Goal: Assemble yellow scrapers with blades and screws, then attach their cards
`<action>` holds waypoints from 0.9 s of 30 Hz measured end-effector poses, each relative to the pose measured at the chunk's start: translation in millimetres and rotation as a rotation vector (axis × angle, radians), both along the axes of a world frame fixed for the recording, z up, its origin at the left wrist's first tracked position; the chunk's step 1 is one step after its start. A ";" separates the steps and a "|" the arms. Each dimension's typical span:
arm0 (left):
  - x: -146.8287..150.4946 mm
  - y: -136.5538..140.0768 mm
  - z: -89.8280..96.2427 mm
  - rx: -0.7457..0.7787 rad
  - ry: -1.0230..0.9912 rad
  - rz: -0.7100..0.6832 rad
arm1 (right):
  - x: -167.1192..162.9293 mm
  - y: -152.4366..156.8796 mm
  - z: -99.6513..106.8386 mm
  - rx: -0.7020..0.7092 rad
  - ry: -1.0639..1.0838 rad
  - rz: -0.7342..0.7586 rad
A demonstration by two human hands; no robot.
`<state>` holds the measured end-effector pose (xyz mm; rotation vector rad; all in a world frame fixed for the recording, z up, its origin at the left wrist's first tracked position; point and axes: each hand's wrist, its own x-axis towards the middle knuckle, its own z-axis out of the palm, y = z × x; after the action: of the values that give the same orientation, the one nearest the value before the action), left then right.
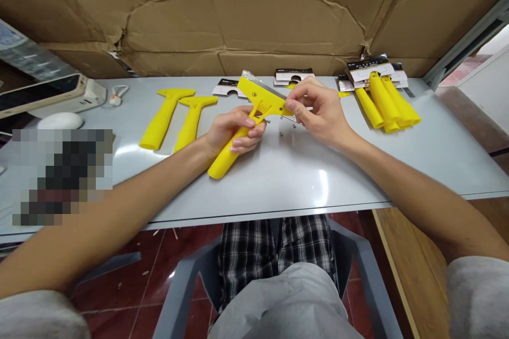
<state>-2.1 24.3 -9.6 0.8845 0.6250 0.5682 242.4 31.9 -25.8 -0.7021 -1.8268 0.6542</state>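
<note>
My left hand (235,130) is wrapped round the handle of a yellow scraper (225,161), which is tilted with its wide head up. A grey metal blade edge (265,88) and a bit of clear plastic (251,77) run along the head's top. A screw sits in the head's left part. My right hand (318,108) is closed in a pinch at the head's right end, beside a dark screw or hole. What its fingertips hold is hidden. Below them shows a thin metal piece (293,119). Several small screws (281,133) lie on the table under the scraper head.
Two yellow scraper handles (159,119) lie on the white table (278,185) to the left. Several yellow scrapers with black-and-white cards (384,100) are piled at the right. More cards (228,88) lie behind my hands, against a cardboard wall (246,16). A white mouse (60,121) sits far left.
</note>
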 end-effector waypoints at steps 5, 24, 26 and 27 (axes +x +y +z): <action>-0.9 1.4 0.1 0.064 0.011 -0.050 | 1.4 2.1 -2.4 0.014 -0.012 0.005; 10.9 -9.7 5.1 0.039 0.003 0.133 | 0.5 -11.4 7.5 -0.035 -0.105 -0.081; 12.5 -11.0 5.5 0.080 0.010 0.135 | 0.9 -13.1 8.1 -0.027 -0.134 -0.098; 13.0 -11.4 5.4 0.093 0.013 0.135 | 1.0 -13.4 8.1 -0.018 -0.144 -0.103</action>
<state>10.9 12.9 -4.2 0.9387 0.6784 0.7184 243.4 18.5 -17.7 -0.8683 -1.9043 0.5650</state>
